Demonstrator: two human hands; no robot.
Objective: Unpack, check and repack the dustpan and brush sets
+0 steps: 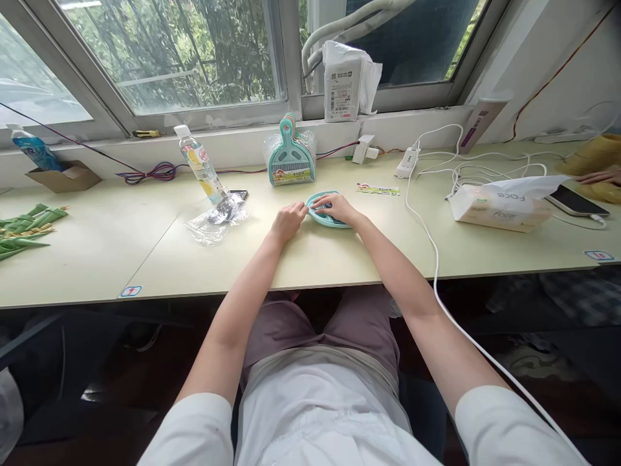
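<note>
A small teal dustpan (pixel 324 219) lies flat on the pale desk (pixel 310 259) straight in front of me. My left hand (pixel 289 219) has its fingers curled and pinches the pan's left rim. My right hand (pixel 337 207) rests on top of the pan with its fingers bent down over a dark part, perhaps a small brush; what it grips is hidden. A packaged teal dustpan set (pixel 290 154) leans against the wall just behind.
An empty clear wrapper (pixel 217 220) and a tilted water bottle (pixel 202 165) lie left of my hands. A tissue pack (pixel 499 204), a phone (pixel 575 202) and white cables (pixel 436 259) are at the right. Another person's hand (pixel 598 177) shows at far right. Green strips (pixel 24 226) lie far left.
</note>
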